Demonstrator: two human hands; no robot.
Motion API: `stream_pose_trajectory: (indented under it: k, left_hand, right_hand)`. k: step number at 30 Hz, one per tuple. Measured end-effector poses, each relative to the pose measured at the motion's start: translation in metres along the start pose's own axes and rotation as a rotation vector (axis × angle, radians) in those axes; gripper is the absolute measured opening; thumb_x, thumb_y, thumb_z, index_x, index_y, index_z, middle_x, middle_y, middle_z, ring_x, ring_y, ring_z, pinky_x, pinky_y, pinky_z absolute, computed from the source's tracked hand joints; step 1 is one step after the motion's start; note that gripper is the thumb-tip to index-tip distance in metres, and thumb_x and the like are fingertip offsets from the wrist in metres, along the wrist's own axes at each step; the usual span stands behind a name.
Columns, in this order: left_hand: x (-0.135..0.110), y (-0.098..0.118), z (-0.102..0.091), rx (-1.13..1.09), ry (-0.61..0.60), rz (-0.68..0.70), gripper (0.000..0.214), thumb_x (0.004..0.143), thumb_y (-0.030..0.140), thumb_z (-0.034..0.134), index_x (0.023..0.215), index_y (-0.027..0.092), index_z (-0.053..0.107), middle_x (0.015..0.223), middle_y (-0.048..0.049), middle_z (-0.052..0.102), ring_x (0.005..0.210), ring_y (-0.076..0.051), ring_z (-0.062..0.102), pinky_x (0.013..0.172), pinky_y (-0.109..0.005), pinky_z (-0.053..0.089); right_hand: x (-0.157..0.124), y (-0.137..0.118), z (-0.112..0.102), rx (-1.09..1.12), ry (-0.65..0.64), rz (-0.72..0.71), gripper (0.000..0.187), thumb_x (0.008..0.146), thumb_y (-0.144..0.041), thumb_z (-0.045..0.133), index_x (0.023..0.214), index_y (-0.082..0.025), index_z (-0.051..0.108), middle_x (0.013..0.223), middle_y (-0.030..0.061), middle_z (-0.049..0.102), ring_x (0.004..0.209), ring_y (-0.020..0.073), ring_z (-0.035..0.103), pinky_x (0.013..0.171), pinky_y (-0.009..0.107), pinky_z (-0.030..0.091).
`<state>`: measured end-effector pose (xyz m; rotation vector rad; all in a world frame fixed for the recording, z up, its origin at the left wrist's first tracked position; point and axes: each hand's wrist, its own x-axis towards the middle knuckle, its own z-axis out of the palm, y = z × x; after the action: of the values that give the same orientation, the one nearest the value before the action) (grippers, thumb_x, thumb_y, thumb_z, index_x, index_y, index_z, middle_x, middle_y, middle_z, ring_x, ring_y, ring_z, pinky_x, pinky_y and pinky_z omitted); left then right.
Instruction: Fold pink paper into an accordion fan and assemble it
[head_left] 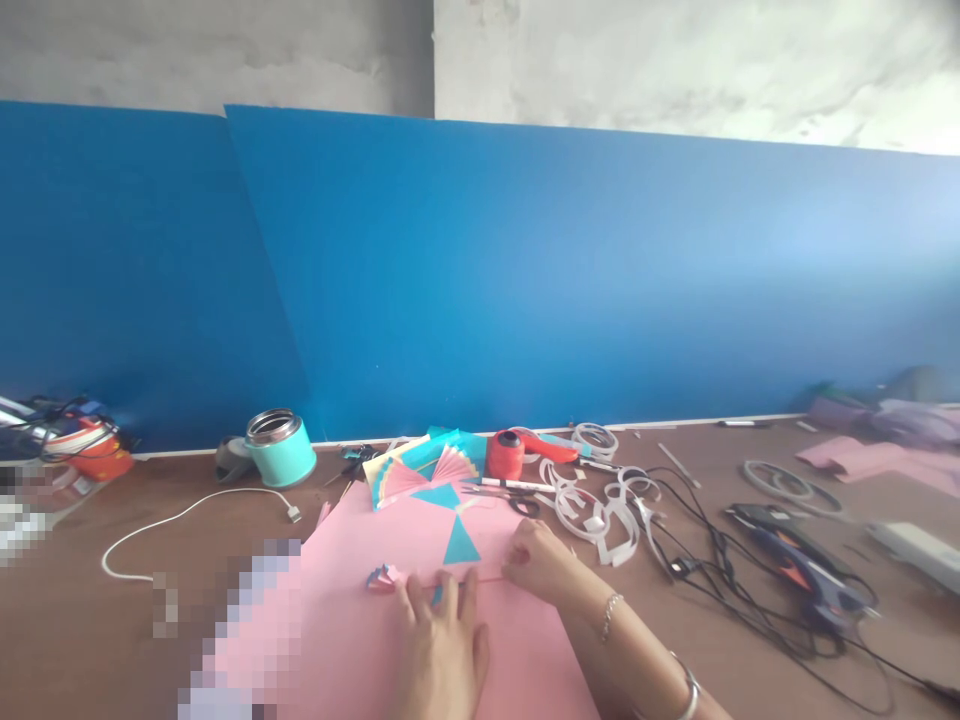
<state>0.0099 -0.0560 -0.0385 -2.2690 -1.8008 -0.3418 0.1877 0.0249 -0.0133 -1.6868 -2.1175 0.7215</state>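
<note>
A large sheet of pink paper (352, 640) lies in front of me. My left hand (442, 640) rests on it palm down with fingers spread, over a small blue paper piece (438, 594) that shows between the fingers. My right hand (536, 560) is curled closed at the sheet's right side. A thin dark line (491, 579) runs from it toward my left hand; what the fingers hold is hidden. Two blue paper triangles (461, 542) lie just beyond my hands. Left of my left fingertips is a small pleated pink and blue paper piece (384, 578).
Behind the sheet lie pleated paper fans (427, 475), a red tool (506, 455) and scissors (525, 505). White strip coils (589, 510), black cables (712, 560) and a glue gun (806, 570) lie right. A turquoise cup (283, 450) and white cable (187, 510) are left. A blue panel (525, 270) stands behind.
</note>
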Motion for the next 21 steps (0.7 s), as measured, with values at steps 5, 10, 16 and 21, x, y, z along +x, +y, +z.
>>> stream_pose_trajectory:
  k: [5,10,16,21]
  left_hand:
    - [-0.003,0.001,0.005,0.013,0.008,0.006,0.048,0.083,0.04,0.052,0.129,0.026,0.054,0.111,-0.0096,0.057,0.109,-0.038,0.048,0.099,-0.062,0.025]
    - [-0.002,0.002,0.003,0.019,-0.006,0.007,0.048,0.084,0.042,0.05,0.129,0.026,0.054,0.112,-0.011,0.057,0.108,-0.037,0.048,0.1,-0.061,0.023]
    - [0.0,0.0,0.007,-0.007,-0.019,0.026,0.048,0.084,0.041,0.05,0.132,0.035,0.048,0.109,-0.0087,0.055,0.105,-0.035,0.049,0.099,-0.063,0.021]
    - [0.0,-0.001,0.017,0.007,-0.054,0.037,0.052,0.083,0.04,0.051,0.134,0.035,0.045,0.11,-0.0084,0.056,0.102,-0.033,0.052,0.1,-0.061,0.021]
  right_hand:
    - [-0.002,-0.002,-0.01,0.148,0.001,0.051,0.027,0.081,-0.03,0.044,0.058,-0.017,0.05,0.056,-0.0013,0.053,0.054,0.0108,0.047,0.051,0.022,0.032]
    - [-0.003,-0.007,-0.012,0.439,-0.176,0.241,0.041,0.088,-0.045,0.034,0.069,-0.015,0.055,0.053,0.0014,0.06,0.04,0.0113,0.053,0.045,0.022,0.036]
    - [0.0,-0.006,-0.007,0.379,-0.113,0.178,0.021,0.075,-0.024,0.048,0.056,-0.015,0.053,0.044,-0.0029,0.051,0.039,0.0092,0.051,0.041,0.019,0.029]
    - [0.001,-0.003,-0.008,0.383,-0.141,0.208,0.032,0.076,-0.026,0.045,0.048,-0.015,0.053,0.042,0.0,0.051,0.04,0.0091,0.044,0.041,0.021,0.029]
